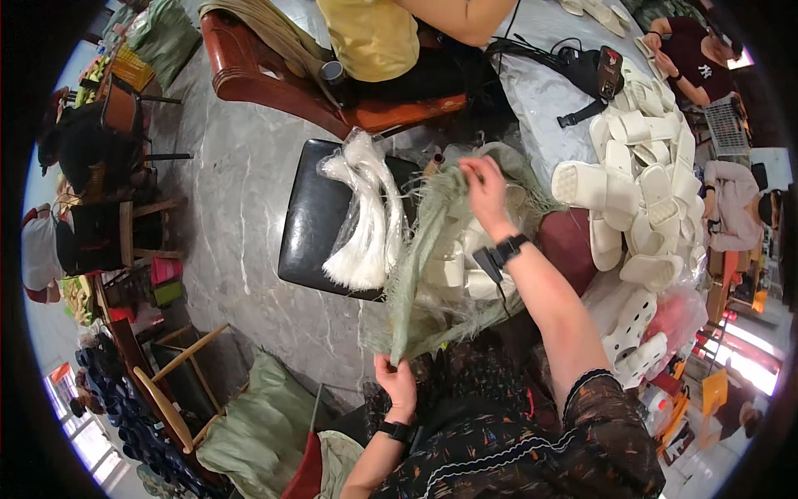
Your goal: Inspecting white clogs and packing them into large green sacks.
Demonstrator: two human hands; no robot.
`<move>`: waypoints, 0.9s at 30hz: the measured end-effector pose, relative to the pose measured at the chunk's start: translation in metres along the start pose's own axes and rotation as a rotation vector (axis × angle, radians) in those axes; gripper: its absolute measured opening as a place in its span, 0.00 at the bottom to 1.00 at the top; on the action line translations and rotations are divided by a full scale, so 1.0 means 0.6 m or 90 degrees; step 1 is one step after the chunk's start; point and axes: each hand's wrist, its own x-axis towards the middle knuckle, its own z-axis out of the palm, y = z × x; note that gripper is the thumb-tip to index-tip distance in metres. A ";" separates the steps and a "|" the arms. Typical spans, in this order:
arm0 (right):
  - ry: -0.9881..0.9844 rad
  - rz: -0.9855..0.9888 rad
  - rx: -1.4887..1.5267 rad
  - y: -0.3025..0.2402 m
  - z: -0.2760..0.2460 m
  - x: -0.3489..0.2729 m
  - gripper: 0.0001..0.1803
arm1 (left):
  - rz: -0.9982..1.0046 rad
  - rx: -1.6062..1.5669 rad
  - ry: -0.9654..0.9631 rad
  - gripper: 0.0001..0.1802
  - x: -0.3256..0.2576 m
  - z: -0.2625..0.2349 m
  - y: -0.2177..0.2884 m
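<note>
A frayed green woven sack [405, 283] hangs between my hands, its mouth spread wide. My left hand [396, 387] pinches the near end of its rim. At the far end, my right hand [486, 191] has its fingers closed on the ragged edge. Inside the sack lie cream slippers [445, 273], partly covered by clear plastic and by my right forearm. Left of the sack, a bundle of white cords [363, 245] in clear film rests on a black padded stool [303, 237].
Cream slippers [619, 195] pile up on the plastic-covered table at the right, with white clogs [629, 328] nearer me. A person in a yellow shirt [374, 41] sits on a wooden chair [229, 62] across from me. A filled green sack [258, 424] stands at the lower left.
</note>
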 end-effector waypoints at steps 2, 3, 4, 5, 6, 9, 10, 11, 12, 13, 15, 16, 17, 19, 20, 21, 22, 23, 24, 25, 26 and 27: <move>0.043 0.066 0.012 0.042 -0.068 -0.058 0.06 | 0.148 0.075 -0.041 0.10 -0.006 -0.007 0.002; 0.076 0.124 0.078 0.039 -0.083 -0.094 0.07 | 0.145 0.076 -0.044 0.10 -0.012 -0.014 0.000; 0.085 0.216 0.124 0.064 -0.106 -0.131 0.09 | 0.103 0.046 -0.063 0.10 -0.018 -0.016 0.002; 0.096 0.308 0.171 0.096 -0.123 -0.168 0.11 | 0.061 0.016 -0.081 0.10 -0.023 -0.015 0.006; 0.105 0.309 0.165 0.113 -0.136 -0.199 0.11 | 0.007 0.000 -0.100 0.07 -0.024 -0.008 0.032; -0.001 0.230 0.034 0.116 -0.147 -0.243 0.15 | 0.121 0.130 -0.073 0.14 -0.015 0.008 0.056; -0.022 0.223 -0.023 0.100 -0.136 -0.244 0.16 | 0.077 0.127 -0.084 0.28 -0.011 0.008 0.046; -0.044 0.216 -0.078 0.082 -0.125 -0.244 0.18 | 0.080 0.132 -0.084 0.28 -0.005 0.005 0.037; -0.063 0.191 -0.083 0.082 -0.121 -0.240 0.19 | -0.043 0.046 -0.057 0.33 0.005 0.012 0.044; -0.058 0.192 -0.080 0.079 -0.125 -0.242 0.19 | -0.165 -0.040 -0.027 0.38 0.011 0.018 0.048; -0.177 0.192 -0.093 0.062 -0.115 -0.240 0.22 | -0.127 -0.089 0.019 0.37 0.029 0.011 0.017; -0.212 0.185 -0.122 0.066 -0.112 -0.239 0.19 | -0.078 0.021 -0.010 0.32 0.042 0.000 -0.002; -0.214 0.182 -0.115 0.083 -0.119 -0.244 0.19 | -0.033 0.130 -0.045 0.28 0.047 -0.007 -0.015; -0.279 0.158 -0.225 0.121 -0.151 -0.259 0.21 | 0.038 0.158 0.000 0.25 0.005 0.024 0.020; -0.297 0.196 -0.233 0.114 -0.151 -0.264 0.22 | 0.106 0.186 0.056 0.23 -0.014 0.027 0.035; -0.299 0.196 -0.231 0.113 -0.156 -0.273 0.22 | 0.105 0.188 0.059 0.23 -0.026 0.020 0.035; -0.294 0.183 -0.271 0.112 -0.165 -0.282 0.21 | 0.141 0.279 0.004 0.23 -0.039 0.013 0.031; -0.290 0.169 -0.309 0.111 -0.170 -0.292 0.21 | 0.176 0.370 -0.050 0.23 -0.050 0.007 0.032; -0.303 0.184 -0.322 0.104 -0.175 -0.302 0.21 | 0.123 0.339 -0.043 0.21 -0.052 0.010 0.046; -0.304 0.182 -0.323 0.100 -0.178 -0.309 0.21 | 0.122 0.337 -0.043 0.21 -0.050 0.010 0.050; -0.304 0.196 -0.297 0.096 -0.179 -0.315 0.21 | 0.137 0.382 -0.036 0.21 -0.045 0.008 0.051; -0.307 0.208 -0.271 0.086 -0.177 -0.317 0.20 | 0.149 0.427 -0.027 0.21 -0.043 0.002 0.055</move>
